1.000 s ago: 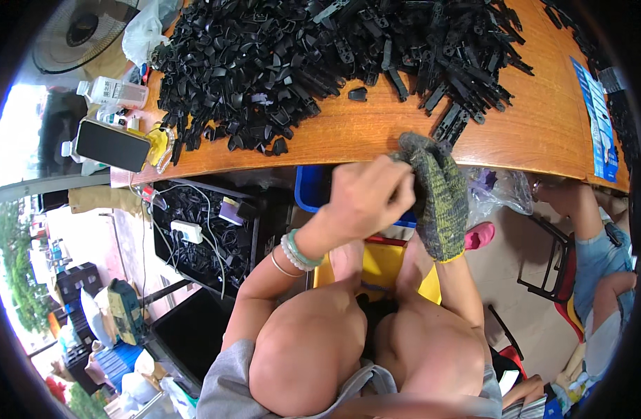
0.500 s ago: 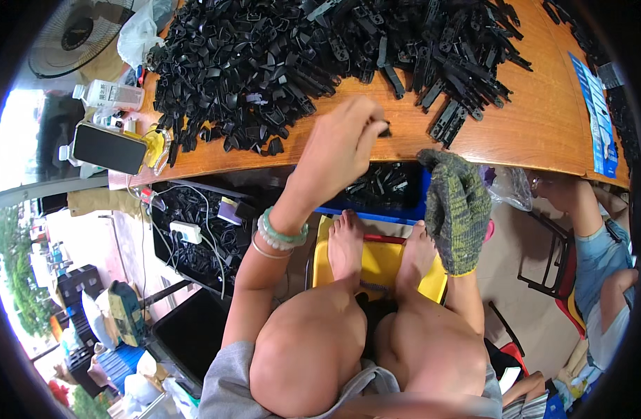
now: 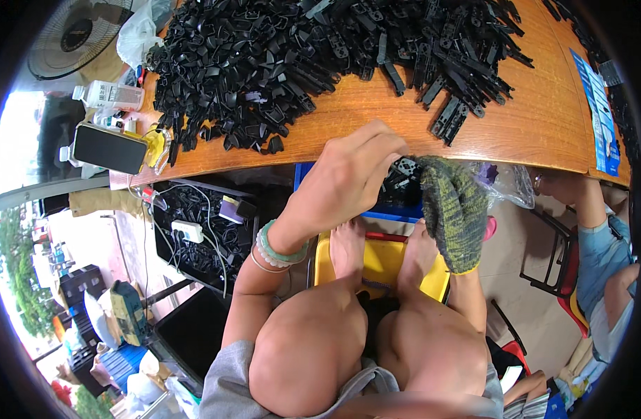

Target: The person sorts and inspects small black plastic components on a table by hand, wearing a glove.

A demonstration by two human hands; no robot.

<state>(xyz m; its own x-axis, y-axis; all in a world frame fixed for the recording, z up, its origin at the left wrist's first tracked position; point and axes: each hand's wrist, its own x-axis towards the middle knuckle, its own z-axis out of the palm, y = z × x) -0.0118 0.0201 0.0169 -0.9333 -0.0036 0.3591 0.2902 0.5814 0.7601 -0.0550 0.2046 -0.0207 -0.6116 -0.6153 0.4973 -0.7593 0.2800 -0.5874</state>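
My left hand [image 3: 348, 171], bare with a bead bracelet and bangles, is just in front of the table's edge. Its thumb and fingers are pinched together, and the small black plastic piece in them is hidden behind the fingers. Close by on the right is my right hand [image 3: 454, 209] in a dark grey-and-yellow knitted glove, its fingers curled closed. At the glove's fingertips shows a black plastic part with holes [image 3: 406, 166], which the glove appears to grip. Below both hands, a blue bin [image 3: 397, 215] holds more black parts.
A heap of small black pieces [image 3: 229, 77] and a pile of long black parts [image 3: 453, 63] cover much of the wooden table [image 3: 537, 119]. A phone [image 3: 109, 148] and a bottle [image 3: 111, 95] stand left. Another person's arm [image 3: 578, 199] is at the right, beside a clear plastic bag [image 3: 512, 185].
My left hand has come down and right from above the table to beside the glove, bringing the small black piece. The gloved hand has barely moved; the part with holes now shows between them.
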